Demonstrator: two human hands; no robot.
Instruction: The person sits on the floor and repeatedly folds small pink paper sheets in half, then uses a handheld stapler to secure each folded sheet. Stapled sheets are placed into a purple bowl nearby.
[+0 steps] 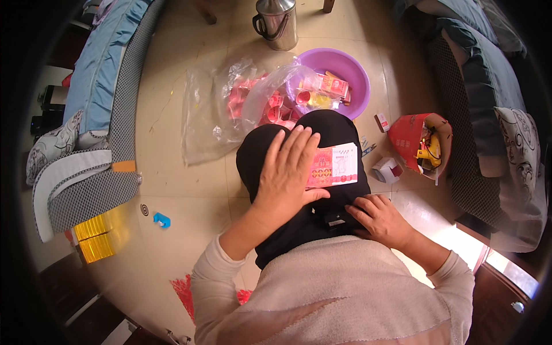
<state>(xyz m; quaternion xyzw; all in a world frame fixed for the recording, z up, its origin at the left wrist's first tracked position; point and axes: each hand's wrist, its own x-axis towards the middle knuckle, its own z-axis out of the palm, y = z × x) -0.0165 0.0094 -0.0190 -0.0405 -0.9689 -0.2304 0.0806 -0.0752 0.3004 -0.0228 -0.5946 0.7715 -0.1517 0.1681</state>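
Note:
My left hand lies across the left end of a stack of red-and-white printed paper notes on my lap. Its fingers reach past the stack's far edge, and the thumb sits along the near edge. Whether the hand grips the stack or only rests on it is unclear. My right hand rests on my right thigh with loosely bent fingers, and nothing shows in it. What lies under its palm is hidden. Near its fingertips, a small label shows on something black. Black trousers cover my legs.
Beyond my knees lie a clear plastic bag with red printed paper and a purple basin holding more. A metal kettle stands farther off. A red cardboard box and a small white box lie right; sofas flank both sides.

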